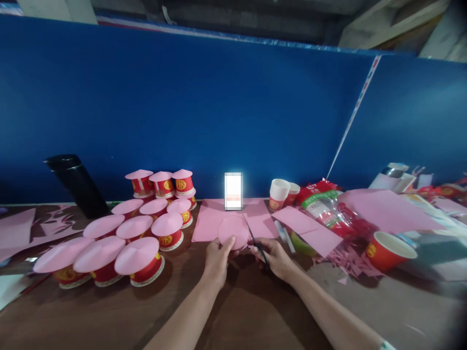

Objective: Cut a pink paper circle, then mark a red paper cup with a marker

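Note:
Pinched between the thumb and fingers of my left hand (pixel 218 260) is a round pink paper disc (pixel 230 231). My right hand (pixel 276 257) grips dark-handled scissors (pixel 258 247), whose blades point up and away beside the disc's right edge. Whether the blades touch the paper I cannot tell. Behind and partly under the disc lie pink paper sheets (pixel 204 221) on the table. To the left stand several red paper cups turned upside down, each with a pink cone-shaped paper top (pixel 136 255).
A phone (pixel 233 191) with a bright screen stands upright against the blue partition (pixel 219 107). Left is a black bottle (pixel 78 187). On the right are white-and-red cups (pixel 279 194), a plastic pack of cups (pixel 324 209), pink scraps (pixel 352 260) and a red cup (pixel 388 253).

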A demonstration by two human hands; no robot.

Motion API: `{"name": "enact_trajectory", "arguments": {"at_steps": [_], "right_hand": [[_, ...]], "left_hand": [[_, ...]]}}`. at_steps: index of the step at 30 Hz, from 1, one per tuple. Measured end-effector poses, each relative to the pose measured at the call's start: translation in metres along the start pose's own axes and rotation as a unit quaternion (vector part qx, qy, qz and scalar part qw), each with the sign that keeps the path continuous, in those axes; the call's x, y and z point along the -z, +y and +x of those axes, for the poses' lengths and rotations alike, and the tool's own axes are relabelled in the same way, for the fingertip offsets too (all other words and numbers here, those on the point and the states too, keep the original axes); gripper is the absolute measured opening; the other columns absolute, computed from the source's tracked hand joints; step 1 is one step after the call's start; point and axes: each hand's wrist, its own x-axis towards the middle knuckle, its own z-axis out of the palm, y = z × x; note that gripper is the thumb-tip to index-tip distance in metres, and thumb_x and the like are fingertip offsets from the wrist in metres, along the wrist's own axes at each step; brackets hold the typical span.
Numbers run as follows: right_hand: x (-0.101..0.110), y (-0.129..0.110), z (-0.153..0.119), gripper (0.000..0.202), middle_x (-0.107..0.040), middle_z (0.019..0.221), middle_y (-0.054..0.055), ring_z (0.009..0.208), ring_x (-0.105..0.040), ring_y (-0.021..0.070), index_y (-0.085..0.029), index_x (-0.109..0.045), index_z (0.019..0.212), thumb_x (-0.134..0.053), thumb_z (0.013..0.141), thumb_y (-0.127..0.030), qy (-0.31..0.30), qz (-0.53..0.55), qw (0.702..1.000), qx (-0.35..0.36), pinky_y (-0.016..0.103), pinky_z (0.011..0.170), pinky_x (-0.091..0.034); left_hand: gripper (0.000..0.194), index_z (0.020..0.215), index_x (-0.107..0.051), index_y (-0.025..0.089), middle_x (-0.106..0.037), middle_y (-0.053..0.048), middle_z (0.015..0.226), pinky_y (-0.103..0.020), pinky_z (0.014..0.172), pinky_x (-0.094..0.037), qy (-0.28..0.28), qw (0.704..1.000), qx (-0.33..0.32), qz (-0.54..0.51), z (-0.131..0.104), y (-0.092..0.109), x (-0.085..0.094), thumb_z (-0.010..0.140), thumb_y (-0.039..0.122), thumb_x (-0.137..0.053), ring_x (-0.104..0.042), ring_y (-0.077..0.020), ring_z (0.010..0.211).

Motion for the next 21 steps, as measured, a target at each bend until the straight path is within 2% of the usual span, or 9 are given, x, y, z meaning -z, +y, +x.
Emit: {"name": "enact_trajectory", "arguments": {"at_steps": [15,21], "right_hand": [[-0.0009,-0.0036,-0.0001,0.037,-0.043,0.049,-0.007,0.039,-0.041,0.0050,-0.013,-0.060,0.099,-0.061,0.075,-0.041,0.004,-0.002,1.000,0.002,0.017,0.037,-0.033],[-0.0016,-0.0075,0.0000,0.039,-0.044,0.049,-0.006,0.038,-0.041,0.0050,-0.011,-0.061,0.096,-0.063,0.072,-0.042,0.013,-0.007,1.000,-0.013,0.018,0.037,-0.035]], "left_hand": [[0.031,0.073,-0.063,0.010,-0.063,-0.002,0.063,-0.019,0.052,-0.046,0.014,1.000,-0.009,-0.001,0.0013,0.0003,0.0007,0.058,0.035,-0.073,-0.056,-0.0093,0.055],[0.032,0.070,-0.060,0.011,-0.057,0.000,0.053,-0.017,0.046,-0.041,0.035,0.998,-0.026,0.033,0.0040,0.0028,0.0037,0.061,0.040,-0.069,-0.053,-0.0085,0.049]]}}
